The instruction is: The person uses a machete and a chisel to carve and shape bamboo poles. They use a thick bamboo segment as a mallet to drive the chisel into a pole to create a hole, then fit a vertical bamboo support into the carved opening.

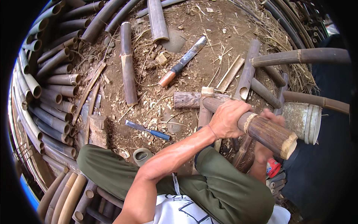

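Note:
My left hand (229, 118) is wrapped over the top of a thick brown bamboo pole (268, 136), which slants down toward the right. Its near right end is pale and freshly cut. Behind the pole, my right hand (274, 117) is smeared by motion and partly covered, so its grip does not show. The pole's far end lies by an upright wooden post (205, 110) beside a short log (186, 100). A chisel with a blue handle (149, 130) rests on the ground left of my hands. Farther off lies a big knife (182, 61) with a wooden handle.
Stacked bamboo tubes (56, 97) line the left side. A bamboo frame (248, 71) and a dirty white bucket (302, 121) stand at right. A roll of tape (142, 156) lies by my knee, a wood block (98, 130) left of it. Shavings cover the ground.

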{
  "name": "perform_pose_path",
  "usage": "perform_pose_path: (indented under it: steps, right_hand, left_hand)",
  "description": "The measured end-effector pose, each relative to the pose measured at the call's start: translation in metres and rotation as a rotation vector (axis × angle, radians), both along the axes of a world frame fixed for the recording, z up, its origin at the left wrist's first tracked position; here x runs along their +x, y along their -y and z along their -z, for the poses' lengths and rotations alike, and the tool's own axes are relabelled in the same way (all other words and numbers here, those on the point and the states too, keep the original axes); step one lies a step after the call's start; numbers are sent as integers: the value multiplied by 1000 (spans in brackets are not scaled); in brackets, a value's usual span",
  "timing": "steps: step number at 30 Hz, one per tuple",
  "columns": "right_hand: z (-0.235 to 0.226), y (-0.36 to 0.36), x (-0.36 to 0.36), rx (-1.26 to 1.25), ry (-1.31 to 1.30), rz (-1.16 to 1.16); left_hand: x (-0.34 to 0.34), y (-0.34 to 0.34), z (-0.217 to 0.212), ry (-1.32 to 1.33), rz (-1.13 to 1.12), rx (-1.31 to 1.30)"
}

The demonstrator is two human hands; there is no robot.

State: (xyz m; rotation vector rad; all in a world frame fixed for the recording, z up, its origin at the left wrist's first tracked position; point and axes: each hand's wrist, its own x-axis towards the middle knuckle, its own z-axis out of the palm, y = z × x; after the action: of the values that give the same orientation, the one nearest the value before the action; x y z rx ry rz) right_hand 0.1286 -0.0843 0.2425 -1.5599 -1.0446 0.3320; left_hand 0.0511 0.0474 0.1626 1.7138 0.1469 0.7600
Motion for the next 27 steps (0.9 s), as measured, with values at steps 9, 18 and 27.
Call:
perform_pose_path:
  steps: [9,18,27]
  right_hand:
    - [-19,-38,-19,323,-157,-163]
    - [-38,-38,27,314,-82,-645]
    - [-133,42,48,332,-48,843]
  left_hand:
    - [-7,11,-10,27,-6,-53]
    - [-4,22,-26,101,-297,-87]
    - [44,-11,-119,-355,710,343]
